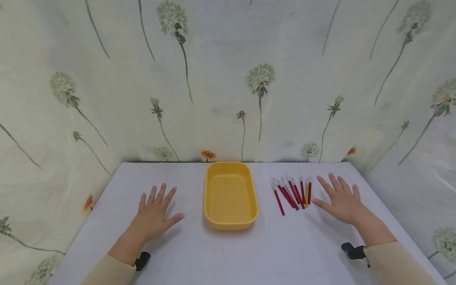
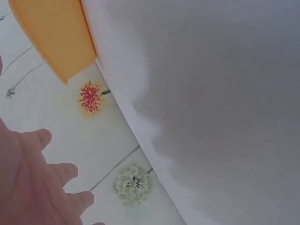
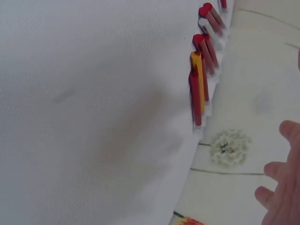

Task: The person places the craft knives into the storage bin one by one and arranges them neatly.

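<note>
A yellow rectangular tray with rounded corners stands near the middle of the table. To its right lies a loose row of several slim, pencil-like sticks, mostly red, one yellow and one whitish, with pale clear tips at the far end. My left hand, fingers spread and palm down, is left of the tray and casts a shadow on the table. On the other side my right hand is spread too, its thumb close to the right end of the row. Both hands hold nothing.
A white cloth covers the table, whose far edge meets a pale wall hanging printed with dandelions. The same flowered cloth rises at both sides. Black wrist devices show below the sleeves.
</note>
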A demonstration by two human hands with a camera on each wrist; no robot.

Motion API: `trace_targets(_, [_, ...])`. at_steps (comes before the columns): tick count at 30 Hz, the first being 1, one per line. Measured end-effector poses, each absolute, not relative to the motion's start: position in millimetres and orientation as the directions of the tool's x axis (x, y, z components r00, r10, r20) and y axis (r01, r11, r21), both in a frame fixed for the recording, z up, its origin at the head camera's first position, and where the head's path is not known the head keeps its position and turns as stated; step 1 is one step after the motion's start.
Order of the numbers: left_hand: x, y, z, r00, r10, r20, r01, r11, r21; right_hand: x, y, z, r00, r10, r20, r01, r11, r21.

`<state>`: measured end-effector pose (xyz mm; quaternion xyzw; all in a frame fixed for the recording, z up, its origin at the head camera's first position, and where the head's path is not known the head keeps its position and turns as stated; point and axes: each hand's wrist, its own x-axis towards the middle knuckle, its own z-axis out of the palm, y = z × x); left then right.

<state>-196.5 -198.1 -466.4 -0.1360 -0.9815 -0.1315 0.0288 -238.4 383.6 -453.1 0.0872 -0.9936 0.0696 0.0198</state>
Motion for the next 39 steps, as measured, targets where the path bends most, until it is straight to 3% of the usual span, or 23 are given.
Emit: trace_targets(39, [-220,-139,-473,-0.929,0.37,0.01,0.312,0.77,0.557,-271,371,-471,-0.991,-0.13,0.015,-0.129,0.958,-0.255])
